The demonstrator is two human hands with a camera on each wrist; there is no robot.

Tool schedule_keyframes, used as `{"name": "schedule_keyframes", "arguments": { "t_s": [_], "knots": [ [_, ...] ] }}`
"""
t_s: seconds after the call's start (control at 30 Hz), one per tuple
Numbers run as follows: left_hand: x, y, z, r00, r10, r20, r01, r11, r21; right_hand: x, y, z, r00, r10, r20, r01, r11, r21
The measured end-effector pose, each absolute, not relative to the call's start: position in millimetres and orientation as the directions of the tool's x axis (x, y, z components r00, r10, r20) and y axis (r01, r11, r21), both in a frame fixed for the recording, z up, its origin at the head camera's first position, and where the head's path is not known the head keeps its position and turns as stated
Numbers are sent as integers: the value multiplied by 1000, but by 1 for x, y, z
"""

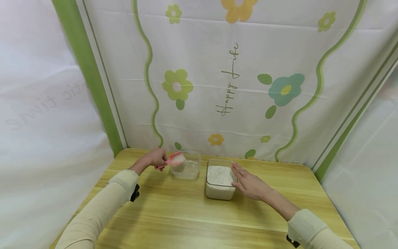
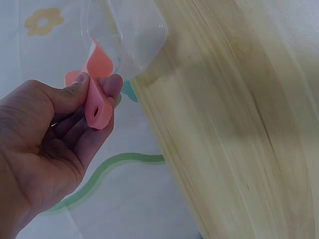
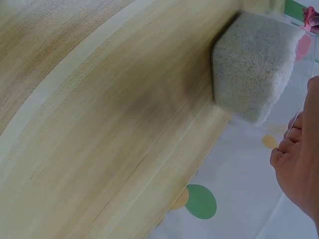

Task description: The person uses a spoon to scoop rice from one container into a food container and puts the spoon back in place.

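My left hand [image 1: 157,157] pinches the handle of a pink scoop [image 2: 99,107] between thumb and fingers. White grains that look like rice [image 1: 179,158] lie in the scoop's bowl, which is over a clear plastic container [image 1: 188,175] at the back of the table. To the right of that container stands a clear square box [image 1: 220,197] holding plenty of white rice [image 3: 254,59]. My right hand [image 1: 251,184] touches the box's right rim, its fingers extended and the thumb a little apart at the near corner.
Both containers stand on a wood-grain table [image 1: 174,214] near its back edge. A white curtain [image 1: 199,103] printed with flowers and green lines hangs behind it, with more white fabric [image 1: 40,103] at the sides.
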State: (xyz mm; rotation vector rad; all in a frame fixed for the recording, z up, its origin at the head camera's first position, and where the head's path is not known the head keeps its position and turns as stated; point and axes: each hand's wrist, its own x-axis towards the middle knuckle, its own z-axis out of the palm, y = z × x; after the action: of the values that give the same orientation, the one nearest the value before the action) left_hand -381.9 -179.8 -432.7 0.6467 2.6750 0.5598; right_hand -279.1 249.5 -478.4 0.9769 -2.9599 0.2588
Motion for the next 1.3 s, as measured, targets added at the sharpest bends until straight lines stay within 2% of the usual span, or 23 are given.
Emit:
{"name": "schedule_keyframes", "arguments": {
  "t_s": [0.23,0.73,1.3],
  "knots": [
    [-376,-175,-432,-847,501,-176,413,830,374,-279,250,-478,-802,-592,74,-596,788,-153],
    [-375,-168,-436,-879,465,-107,432,871,233,-279,250,-479,-807,-588,64,-589,791,-162],
    [-371,-166,-439,-853,522,18,522,853,16,-279,250,-478,-800,-596,72,-599,784,-165]
  ]
}}
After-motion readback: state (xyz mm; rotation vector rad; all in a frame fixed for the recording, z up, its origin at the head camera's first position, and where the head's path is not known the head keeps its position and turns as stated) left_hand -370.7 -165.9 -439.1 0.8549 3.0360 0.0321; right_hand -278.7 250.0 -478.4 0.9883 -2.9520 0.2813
